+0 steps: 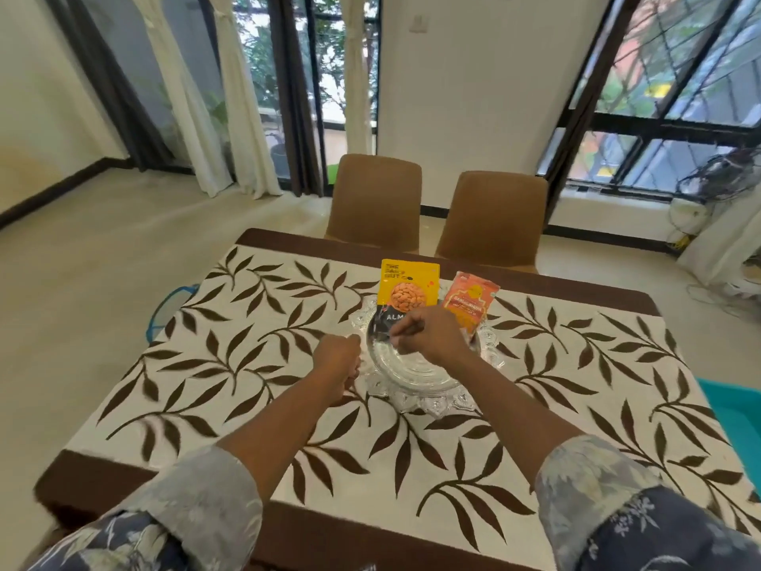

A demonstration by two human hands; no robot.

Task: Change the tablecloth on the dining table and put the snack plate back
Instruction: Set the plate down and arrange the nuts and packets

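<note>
Toward the table's (576,292) far edge, plate (432,399) is met by left hand (335,362) and right hand (432,335); fingers curled, holds not discernible. Glass judged heavy, slick, breakable; opposite rims favoured.

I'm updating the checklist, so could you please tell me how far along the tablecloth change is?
Done, it seems: the leaf-patterned tablecloth lies flat, and the glass snack plate sits near its centre with an almond pouch and an orange pouch on it. In hand: the left hand curls at the plate's left rim, the right hand above it; their grip is unclear. Left: likely only final placing.
</note>
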